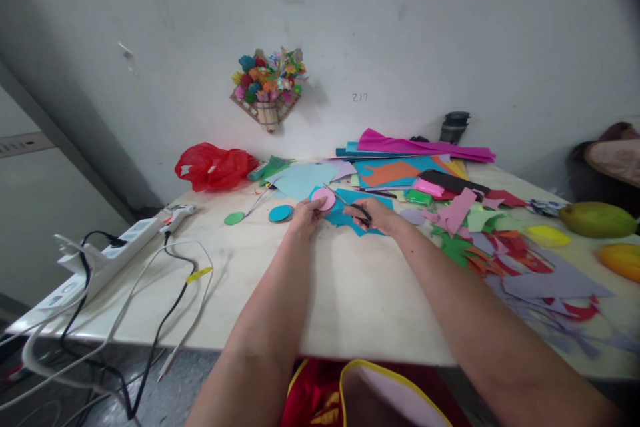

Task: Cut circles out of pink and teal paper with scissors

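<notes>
My left hand (306, 219) pinches a round pink paper circle (324, 198) against a sheet of blue paper (367, 227). The blue sheet has jagged cut edges and spreads to the right below the scissors. My right hand (379, 215) is closed around scissors (361, 214) with black handles. Their blades point up and left toward the pink circle, and I cannot tell whether they touch the paper. Left of my left hand lie a blue paper circle (281, 213) and a green paper circle (234, 218). A lilac paper circle (413, 217) lies right of my right hand.
Paper scraps (515, 260) cover the table's right side, near a green mango (597, 219). Coloured sheets (387, 171) and a black phone-like slab (453, 183) lie behind. A red plastic bag (215, 167) sits back left. Power strips (113, 257) with cables line the left edge.
</notes>
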Available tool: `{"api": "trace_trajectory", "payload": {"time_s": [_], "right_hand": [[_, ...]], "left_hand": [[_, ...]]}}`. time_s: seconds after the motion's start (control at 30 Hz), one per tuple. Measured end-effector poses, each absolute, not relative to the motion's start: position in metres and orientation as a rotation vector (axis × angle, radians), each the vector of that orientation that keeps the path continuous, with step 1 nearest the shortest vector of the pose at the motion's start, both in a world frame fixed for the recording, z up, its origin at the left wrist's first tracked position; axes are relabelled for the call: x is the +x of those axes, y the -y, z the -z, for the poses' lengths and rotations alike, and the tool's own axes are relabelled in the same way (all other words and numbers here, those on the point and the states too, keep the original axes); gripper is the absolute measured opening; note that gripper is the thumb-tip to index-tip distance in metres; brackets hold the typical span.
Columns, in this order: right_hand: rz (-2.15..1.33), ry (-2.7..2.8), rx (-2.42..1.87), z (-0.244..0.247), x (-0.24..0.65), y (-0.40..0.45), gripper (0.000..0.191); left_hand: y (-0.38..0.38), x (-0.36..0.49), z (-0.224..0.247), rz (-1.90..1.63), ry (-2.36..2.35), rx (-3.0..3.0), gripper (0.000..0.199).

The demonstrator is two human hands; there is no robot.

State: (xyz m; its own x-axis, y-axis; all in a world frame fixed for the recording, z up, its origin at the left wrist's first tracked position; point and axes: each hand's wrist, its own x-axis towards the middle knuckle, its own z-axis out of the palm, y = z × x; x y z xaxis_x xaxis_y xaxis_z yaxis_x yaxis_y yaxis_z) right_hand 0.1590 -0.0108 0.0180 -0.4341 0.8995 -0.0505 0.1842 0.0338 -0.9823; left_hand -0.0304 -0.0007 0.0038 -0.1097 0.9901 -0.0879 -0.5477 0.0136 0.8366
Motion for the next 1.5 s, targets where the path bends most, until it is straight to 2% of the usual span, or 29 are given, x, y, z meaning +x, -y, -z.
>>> {"api": "trace_trajectory", "payload": {"time_s": [0.3, 0.87, 1.13, 1.5], "right_hand": [[-1.425, 1.677, -1.080, -0.0155, 0.1573, 0.0094, 0.036], [-1.397, 1.654, -1.110, -0.0155, 0.1549, 0.0096, 0.040], [-1.375, 1.654, -1.113, -0.0168, 0.1532, 0.0117, 0.043], [-1.378, 1.640, -1.114, -0.0185, 0.1519, 0.0128, 0.042]], "left_hand": [[0.0052, -0.0258, -0.0082, -1.483, -0.894, 0.639, 0.015], [0.0064, -0.0231, -0.0076, -1.436, -0.878, 0.672, 0.007], [0.0061, -0.0225, -0.0083, -1.458, -0.883, 0.630, 0.017], [0.0041, -0.0255, -0.0077, -1.465, -0.918, 0.628, 0.014]]}}
